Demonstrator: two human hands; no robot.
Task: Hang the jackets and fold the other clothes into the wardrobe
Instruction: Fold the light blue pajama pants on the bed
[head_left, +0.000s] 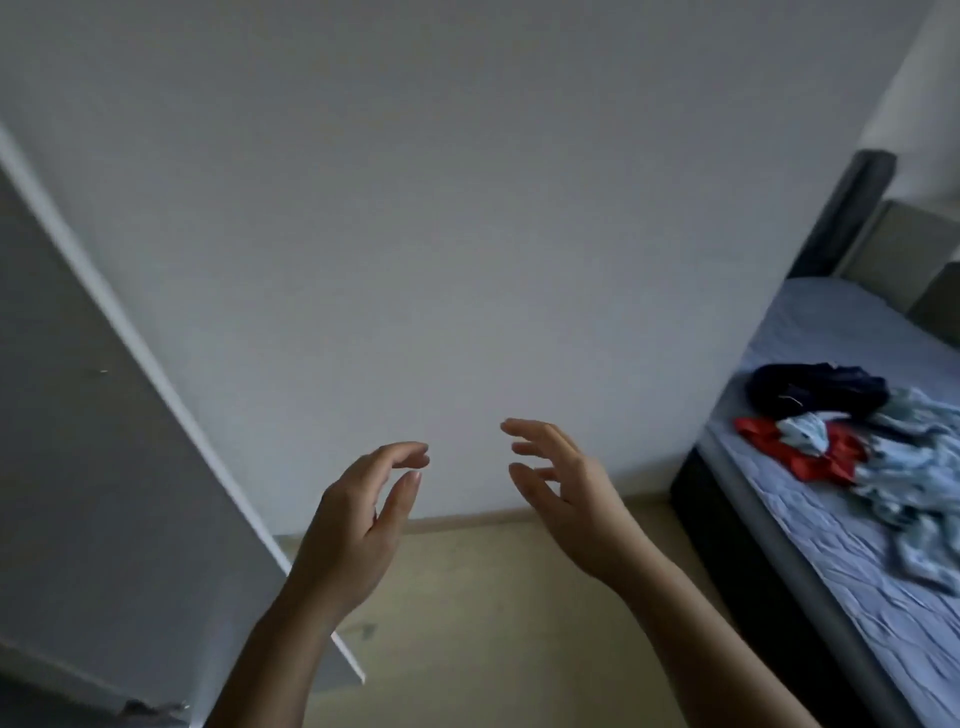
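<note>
A home bedroom: right of the hands stands a bed (810, 374) strewn with clothes (883, 457), a wardrobe door (93, 415) left.

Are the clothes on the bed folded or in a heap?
Unfolded: the clothes lie crumpled in a loose heap on the bed.

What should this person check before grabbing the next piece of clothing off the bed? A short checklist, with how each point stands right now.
1. Left hand free: ok, fingers relaxed, grip holding nothing.
2. Right hand free: ok, also holding nothing.
3. Clothes left to sort: ok, a dark garment, a red garment and pale clothes lie heaped on the bed.
4. Which are jackets: cannot tell, all crumpled.
5. A hanger ready: cannot tell, none in view.
6. Room to put them away: cannot tell, only a grey door panel shows.
</note>
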